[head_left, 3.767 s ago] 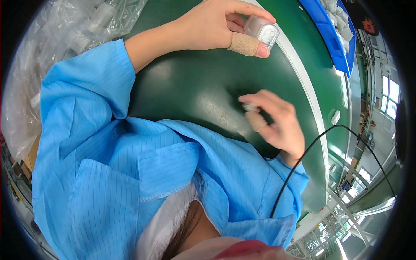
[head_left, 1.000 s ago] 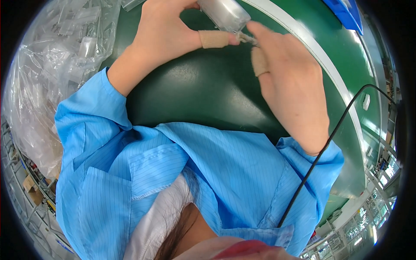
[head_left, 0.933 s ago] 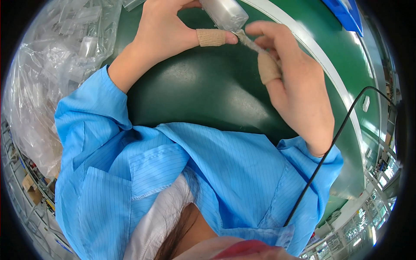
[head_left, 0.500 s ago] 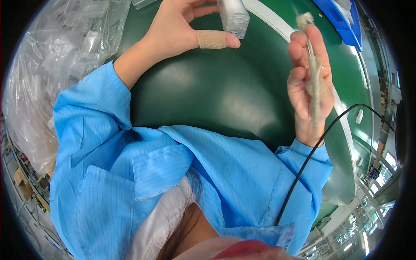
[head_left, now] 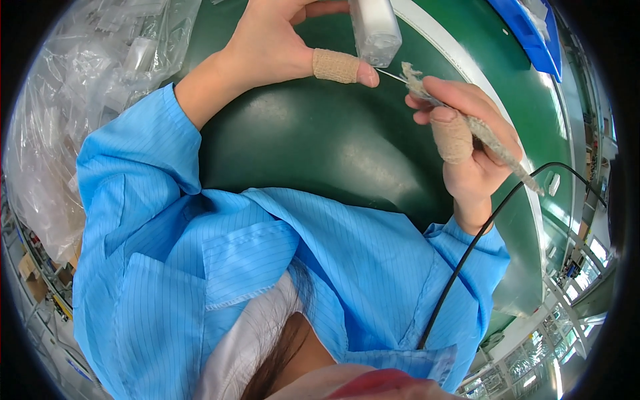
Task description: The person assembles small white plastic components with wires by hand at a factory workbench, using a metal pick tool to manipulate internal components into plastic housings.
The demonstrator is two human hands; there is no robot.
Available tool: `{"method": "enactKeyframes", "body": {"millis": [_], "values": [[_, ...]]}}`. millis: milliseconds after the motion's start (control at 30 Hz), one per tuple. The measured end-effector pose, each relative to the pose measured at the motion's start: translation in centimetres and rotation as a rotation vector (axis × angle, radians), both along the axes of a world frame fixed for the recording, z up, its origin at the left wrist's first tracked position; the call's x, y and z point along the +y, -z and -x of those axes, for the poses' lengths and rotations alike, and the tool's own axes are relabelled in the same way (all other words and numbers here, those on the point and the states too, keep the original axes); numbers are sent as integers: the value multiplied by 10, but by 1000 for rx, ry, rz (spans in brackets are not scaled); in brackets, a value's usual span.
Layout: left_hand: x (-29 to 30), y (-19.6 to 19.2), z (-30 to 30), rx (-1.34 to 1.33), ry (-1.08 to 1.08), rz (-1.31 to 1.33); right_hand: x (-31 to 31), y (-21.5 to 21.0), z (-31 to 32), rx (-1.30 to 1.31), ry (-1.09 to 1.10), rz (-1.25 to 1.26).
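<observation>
The left hand point(head_left: 280, 47) is closed around a small whitish block point(head_left: 375, 30), which stands up out of the grip and reaches to the upper edge of the view; the thumb, wrapped in a tan bandage point(head_left: 335, 65), lies stretched below the block's lower end, its tip just under that end. The right hand point(head_left: 467, 147) is curled shut on a thin grey brush point(head_left: 467, 123) with a frayed, fuzzy covering: the fingers pinch it near its front, a bandaged finger point(head_left: 452, 139) presses across it, and the long tail sticks out behind the hand toward the lower right. The tufted tip of the brush pokes out ahead of the fingers and sits just beside the left thumb tip, near the bottom corner of the block; whether it touches the block cannot be told. Both hands hover over a dark green mat point(head_left: 333, 147). Left of the left wrist lies a heap of clear plastic bags point(head_left: 73, 100). A black cable point(head_left: 480, 240) runs under the right wrist across the blue sleeve point(head_left: 467, 267). Beyond the right hand a blue tray point(head_left: 527, 33) sits at the far edge.
</observation>
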State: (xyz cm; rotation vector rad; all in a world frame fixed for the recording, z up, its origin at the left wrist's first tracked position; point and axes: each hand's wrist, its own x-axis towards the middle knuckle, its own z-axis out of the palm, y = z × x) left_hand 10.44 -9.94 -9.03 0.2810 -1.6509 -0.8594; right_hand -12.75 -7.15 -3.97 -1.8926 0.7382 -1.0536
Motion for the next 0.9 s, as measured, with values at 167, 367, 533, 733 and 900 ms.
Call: {"method": "enactKeyframes", "body": {"millis": [167, 367, 533, 733, 900], "values": [[1, 4, -8, -91, -47, -10, 0, 3, -9, 47, 4, 76], [9, -23, -23, -506, -276, -160, -1, -4, -23, 307, 19, 432], [19, -17, -11, -320, -260, -277, 2, 1, -22, 298, 44, 400], [22, -10, -12, 67, -92, -616, 7, 24, -31, -331, -21, -286], [14, 8, -9, 242, -51, -670, 13, 27, -42, -280, 49, -35]]}}
